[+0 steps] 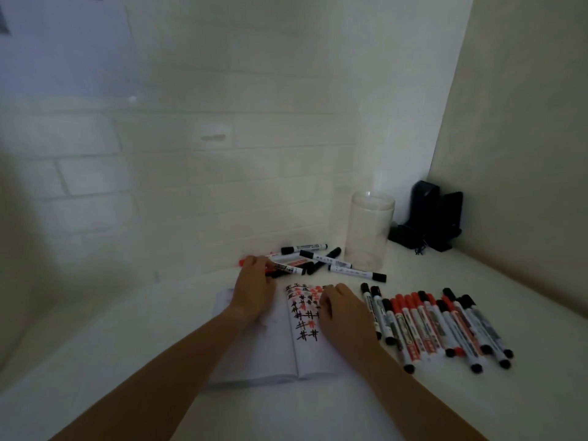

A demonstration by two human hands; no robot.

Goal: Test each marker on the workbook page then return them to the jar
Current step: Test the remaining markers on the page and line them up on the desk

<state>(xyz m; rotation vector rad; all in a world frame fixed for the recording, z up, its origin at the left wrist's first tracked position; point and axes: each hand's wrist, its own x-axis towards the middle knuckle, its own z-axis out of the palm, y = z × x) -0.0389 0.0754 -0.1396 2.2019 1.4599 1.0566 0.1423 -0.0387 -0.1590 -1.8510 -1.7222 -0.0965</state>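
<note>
An open workbook [273, 351] lies on the white table, its right page covered with black and red tally marks [304, 308]. My left hand [254, 286] reaches to a loose pile of markers [321, 261] behind the book and grips one marker [286, 268] from it. My right hand [342, 308] rests on the right page with its fingers curled; whether it holds anything is hidden. A row of several black and red markers [436, 326] lies side by side to the right of the book. A clear jar [369, 230] stands upright behind the pile, looking empty.
A black device [429, 218] stands in the back right corner beside the jar. White tiled walls close the table at the back and right. Bare table surface [95, 345] spreads to the left of the book.
</note>
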